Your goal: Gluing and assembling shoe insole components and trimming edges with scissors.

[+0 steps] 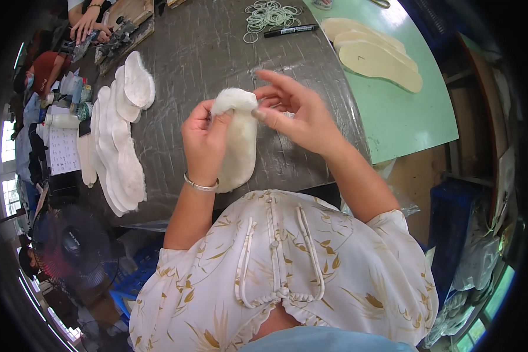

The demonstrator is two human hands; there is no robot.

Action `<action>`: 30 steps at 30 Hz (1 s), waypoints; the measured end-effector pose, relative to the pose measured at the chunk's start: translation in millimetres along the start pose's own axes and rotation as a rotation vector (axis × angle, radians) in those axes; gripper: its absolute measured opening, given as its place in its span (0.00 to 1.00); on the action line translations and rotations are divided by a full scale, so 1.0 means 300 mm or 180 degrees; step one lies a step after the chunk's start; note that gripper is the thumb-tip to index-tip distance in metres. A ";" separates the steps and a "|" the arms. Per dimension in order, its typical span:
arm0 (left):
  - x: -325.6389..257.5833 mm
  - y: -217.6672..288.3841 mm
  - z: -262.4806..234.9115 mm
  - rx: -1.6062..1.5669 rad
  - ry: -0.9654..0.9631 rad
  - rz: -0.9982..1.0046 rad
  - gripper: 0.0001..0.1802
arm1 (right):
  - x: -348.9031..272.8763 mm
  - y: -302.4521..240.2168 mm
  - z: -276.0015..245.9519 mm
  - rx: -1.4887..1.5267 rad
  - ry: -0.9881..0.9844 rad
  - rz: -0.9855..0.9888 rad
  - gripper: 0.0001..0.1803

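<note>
A fluffy off-white insole (240, 149) stands out in front of me above the dark table, its upper end folded over toward me. My left hand (207, 138) grips it near the top, the thumb pressed on the fleecy face and the fingers behind. At the insole's upper right edge, my right hand (296, 114) has its fingers spread, the index stretched out. The right thumb tip comes up to the edge; whether it presses there is hard to see. Several white fleece insoles (120, 149) lie overlapped in a row on the left.
Beige insole pieces (381, 64) rest on a green board (405, 117) at the right. Pale green rubber bands (270, 17) and a black marker (290, 30) are at the far side. Another person's hands (88, 26) work at the far left. A fan (73, 240) stands lower left.
</note>
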State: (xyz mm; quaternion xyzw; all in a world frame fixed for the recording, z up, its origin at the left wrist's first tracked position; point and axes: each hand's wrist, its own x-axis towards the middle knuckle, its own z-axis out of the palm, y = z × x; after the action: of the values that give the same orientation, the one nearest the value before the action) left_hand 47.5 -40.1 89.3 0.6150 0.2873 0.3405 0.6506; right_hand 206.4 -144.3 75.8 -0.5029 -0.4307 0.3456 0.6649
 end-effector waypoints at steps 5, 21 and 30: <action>0.022 0.011 -0.003 -0.0375 -0.0115 -0.0253 0.10 | 0.002 0.016 0.045 0.0108 0.0047 0.0458 0.15; 0.138 0.197 -0.019 0.0005 -0.0319 0.1184 0.10 | 0.155 -0.154 0.024 0.1276 -0.0496 -0.0082 0.13; 0.054 -0.009 0.123 0.3302 -0.0143 0.2805 0.22 | 0.023 0.011 0.012 0.1591 0.0311 0.0636 0.18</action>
State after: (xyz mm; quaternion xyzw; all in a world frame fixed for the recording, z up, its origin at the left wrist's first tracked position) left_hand 86.8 -49.6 90.1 0.9139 0.1225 0.3790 0.0779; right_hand 205.8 -135.8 74.5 -0.3792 -0.2477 0.4804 0.7510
